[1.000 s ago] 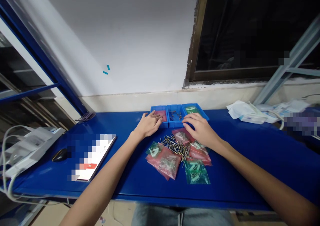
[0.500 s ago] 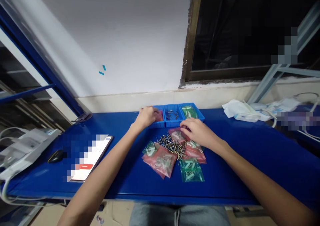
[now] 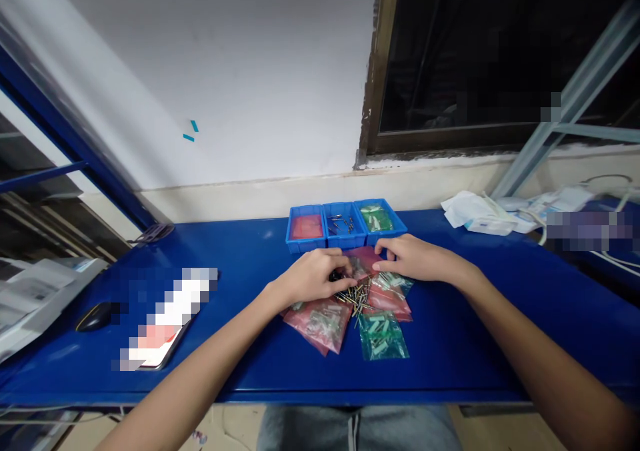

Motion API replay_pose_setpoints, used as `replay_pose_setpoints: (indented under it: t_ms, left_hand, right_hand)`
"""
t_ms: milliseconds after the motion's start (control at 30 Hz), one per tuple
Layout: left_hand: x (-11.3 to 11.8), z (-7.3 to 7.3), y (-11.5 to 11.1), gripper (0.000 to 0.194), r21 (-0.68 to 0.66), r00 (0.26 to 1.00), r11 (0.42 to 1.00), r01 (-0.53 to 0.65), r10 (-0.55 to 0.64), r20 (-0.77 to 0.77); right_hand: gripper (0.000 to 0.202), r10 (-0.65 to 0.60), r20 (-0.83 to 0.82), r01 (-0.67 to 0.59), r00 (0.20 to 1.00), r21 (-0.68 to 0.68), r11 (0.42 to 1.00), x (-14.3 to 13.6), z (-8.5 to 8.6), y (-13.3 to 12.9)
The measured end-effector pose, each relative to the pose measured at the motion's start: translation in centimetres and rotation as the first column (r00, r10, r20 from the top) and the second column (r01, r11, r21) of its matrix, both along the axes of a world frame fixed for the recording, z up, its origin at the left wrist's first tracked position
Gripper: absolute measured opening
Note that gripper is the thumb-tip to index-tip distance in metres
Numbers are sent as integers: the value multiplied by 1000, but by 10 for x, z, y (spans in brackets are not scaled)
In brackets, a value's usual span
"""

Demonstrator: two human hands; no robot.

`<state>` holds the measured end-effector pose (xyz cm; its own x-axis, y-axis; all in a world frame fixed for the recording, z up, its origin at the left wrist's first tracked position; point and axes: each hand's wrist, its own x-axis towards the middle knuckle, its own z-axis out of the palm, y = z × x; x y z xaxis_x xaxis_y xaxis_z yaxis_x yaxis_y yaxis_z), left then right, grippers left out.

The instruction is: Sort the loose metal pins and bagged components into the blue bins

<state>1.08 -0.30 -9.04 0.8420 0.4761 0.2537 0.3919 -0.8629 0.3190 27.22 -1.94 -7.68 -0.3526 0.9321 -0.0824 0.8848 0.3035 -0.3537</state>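
My left hand (image 3: 316, 274) reaches over a heap of thin metal pins (image 3: 357, 296), thumb and forefinger apart, nothing visible between them. Just right of it, my right hand (image 3: 417, 256) has a curled forefinger and a separate thumb at the edge of a red plastic bag (image 3: 364, 259); no grip on the bag shows. More red bags (image 3: 323, 324) with small parts lie in front of the heap, partly under my left hand. A green bag (image 3: 383, 336) holding pale pieces and pins lies nearest me. Under my right hand, another red bag (image 3: 390, 298) is partly covered.
Three blue bins stand behind the heap: the left bin (image 3: 307, 243) with red bags, the middle bin (image 3: 345, 239) with a few pins, the right bin (image 3: 397, 223) with green bags. A phone (image 3: 165, 344) and a black mouse (image 3: 95, 316) lie left. White packaging (image 3: 480, 218) sits right.
My left hand has come from the left bin down to the pin heap, uncovering the red bags in that bin. My right hand has shifted slightly right.
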Motion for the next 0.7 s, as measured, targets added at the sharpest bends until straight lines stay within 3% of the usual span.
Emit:
replay_pose_setpoints:
  t_ms: [267,567,700]
  left_hand:
    - [2,-7,5,22,-99,999,995,13,-9,38]
    - [-5,-7,15,18,-156,992,988,-15,34,122]
    - [-5,-7,14,18,-95,995,995,-43,51,88]
  right_hand:
    - [55,14,-2,-14,1000,-87,996,9,12,-4]
    - [38,104,-85,-115,991,-148,982,2,19,-8]
    - [30,101,-112,-118,989,-150,982,-2,17,-8]
